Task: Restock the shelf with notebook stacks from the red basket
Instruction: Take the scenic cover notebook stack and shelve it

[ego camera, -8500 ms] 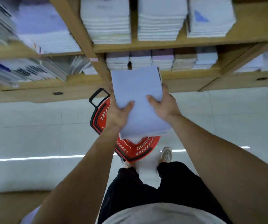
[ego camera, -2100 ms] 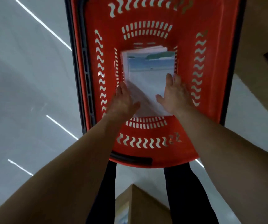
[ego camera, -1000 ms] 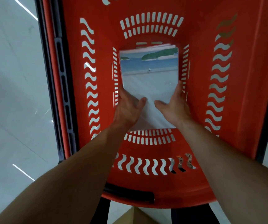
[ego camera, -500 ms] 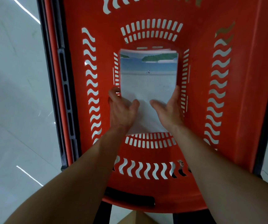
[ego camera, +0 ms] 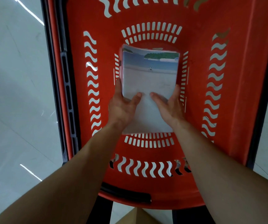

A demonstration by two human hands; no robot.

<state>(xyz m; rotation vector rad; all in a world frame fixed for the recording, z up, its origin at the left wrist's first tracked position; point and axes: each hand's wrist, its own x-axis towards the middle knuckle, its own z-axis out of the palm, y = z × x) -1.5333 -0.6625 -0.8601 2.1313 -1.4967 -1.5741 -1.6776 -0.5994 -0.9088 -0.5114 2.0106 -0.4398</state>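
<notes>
on the floor of the red basket (ego camera: 236, 97), midway between its side walls, the notebook stack (ego camera: 149, 81) sits clamped between your left hand (ego camera: 122, 105) and right hand (ego camera: 168, 105), so lift it level to stop covers sliding.

Left hand (ego camera: 122, 107) and right hand (ego camera: 168, 105) forward, thumbs inward.

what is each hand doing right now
Left hand: grips the notebook stack by its left edge.
Right hand: grips the notebook stack by its right edge.
</notes>
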